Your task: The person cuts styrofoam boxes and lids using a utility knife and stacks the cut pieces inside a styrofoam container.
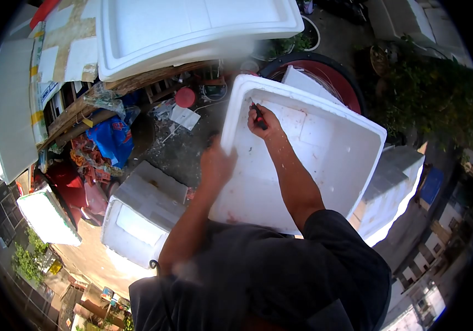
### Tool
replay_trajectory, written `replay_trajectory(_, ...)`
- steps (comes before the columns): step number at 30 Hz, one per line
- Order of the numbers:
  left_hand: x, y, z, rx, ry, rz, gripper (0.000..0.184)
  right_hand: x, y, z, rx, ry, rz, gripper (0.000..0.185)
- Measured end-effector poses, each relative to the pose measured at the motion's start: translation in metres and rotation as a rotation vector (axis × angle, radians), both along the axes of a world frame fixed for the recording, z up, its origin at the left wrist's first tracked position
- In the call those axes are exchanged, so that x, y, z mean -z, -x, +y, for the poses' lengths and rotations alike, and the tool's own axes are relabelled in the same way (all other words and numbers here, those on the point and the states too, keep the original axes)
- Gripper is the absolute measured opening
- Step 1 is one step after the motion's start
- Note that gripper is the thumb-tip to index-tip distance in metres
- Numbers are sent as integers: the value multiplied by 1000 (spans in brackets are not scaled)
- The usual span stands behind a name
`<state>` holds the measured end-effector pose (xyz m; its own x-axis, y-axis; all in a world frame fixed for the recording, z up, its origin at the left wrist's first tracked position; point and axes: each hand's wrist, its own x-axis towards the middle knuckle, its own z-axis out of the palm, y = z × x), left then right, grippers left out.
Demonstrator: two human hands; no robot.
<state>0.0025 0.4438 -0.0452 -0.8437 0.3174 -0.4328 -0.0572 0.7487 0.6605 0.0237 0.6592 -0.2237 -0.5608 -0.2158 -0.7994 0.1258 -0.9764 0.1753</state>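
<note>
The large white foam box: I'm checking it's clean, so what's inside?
Reddish stains, and the right hand holding a slim red and black tool. Whatever lies behind the forearm and dark shirt is covered.

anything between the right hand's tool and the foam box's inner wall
Nothing visible: the right hand holds the red-and-black tool inside the foam box, tip near the inner wall. The blurred left hand is at the left rim, aside.

We've tool (258, 117) in R hand (269, 126) nr far-L corner of box (352, 146), L hand (217, 164) @ L side, tub (302, 57) behind, 2nd box (147, 197) L.
</note>
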Motion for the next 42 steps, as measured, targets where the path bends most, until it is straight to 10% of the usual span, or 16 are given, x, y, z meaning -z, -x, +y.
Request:
replay_trajectory(10, 4, -3, 1, 18, 62, -24, 41, -15, 30, -1, 79, 122, 13, 10)
replay_trajectory(22, -3, -2, 2, 20, 34, -14, 41, -237, 31, -37, 13, 49, 223, 16)
replay_trajectory(27, 6, 1, 0, -2, -6, -47, 43, -335, -15, -47, -247, -542, 449, 27)
replay_trajectory(37, -27, -76, 18, -335, -390, -294, 72, -268, -111, 38, -282, -1180, -89, 26)
replay_trajectory(40, -63, -116, -38, 91, -409, -1109, 46, -249, -126, 59, -340, -1217, -150, 25)
replay_trajectory(42, -80, -85, -62, 305, -496, -816, 39, -236, -137, 60, -371, -1203, -177, 26)
